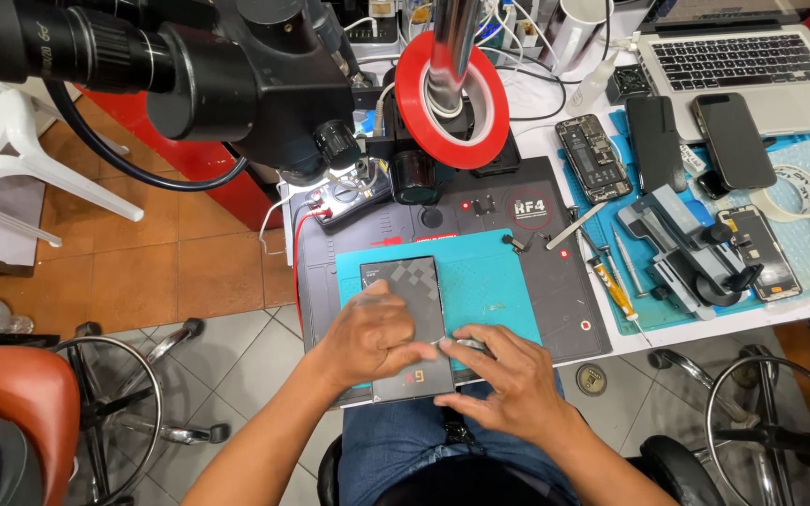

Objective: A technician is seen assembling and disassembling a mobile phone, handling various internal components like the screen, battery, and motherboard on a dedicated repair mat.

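Our left hand (374, 335) presses flat on the phone (407, 323); our right hand (506, 375) pinches a thin tool (461, 344) at its edge. We judge the phone light, stiff, slick and fragile, best held by its sides.

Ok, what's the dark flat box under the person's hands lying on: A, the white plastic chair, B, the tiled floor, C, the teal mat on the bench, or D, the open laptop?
C: the dark flat box lies on the teal mat, with the left hand pressing on it and the right hand at its edge.

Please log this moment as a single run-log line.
left hand: pressing flat dark rectangular phone | right hand: thin metal tool at phone's right edge | support: teal silicone mat
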